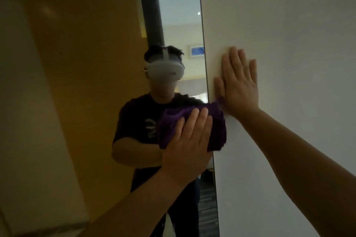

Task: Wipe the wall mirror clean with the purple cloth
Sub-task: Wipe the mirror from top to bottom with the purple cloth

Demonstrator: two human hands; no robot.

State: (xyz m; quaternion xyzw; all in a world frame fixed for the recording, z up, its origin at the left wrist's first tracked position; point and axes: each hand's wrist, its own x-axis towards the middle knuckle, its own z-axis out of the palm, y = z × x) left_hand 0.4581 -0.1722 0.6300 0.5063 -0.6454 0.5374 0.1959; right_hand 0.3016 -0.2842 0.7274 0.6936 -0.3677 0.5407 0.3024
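1. Dim room: the wall mirror (96, 63) fills the left and centre of the view, reflecting a yellow-brown panel and the person; its right edge meets a plain white wall (289, 25).
2. Left hand (187, 144): palm flat, fingers (192, 121) extended and released, pressing the purple cloth (217, 131) against the glass without clenching it. The cloth lies under and above the fingers, bunched at the mirror's right edge and overlapping onto the wall.
3. Right hand (238, 86): open, fingers spread, braced flat on the wall just beside the mirror edge, holding nothing.
4. Step in hand, as judged: wiping the right margin. The next move likely calls for sweeping left across unwiped glass with even pressure.
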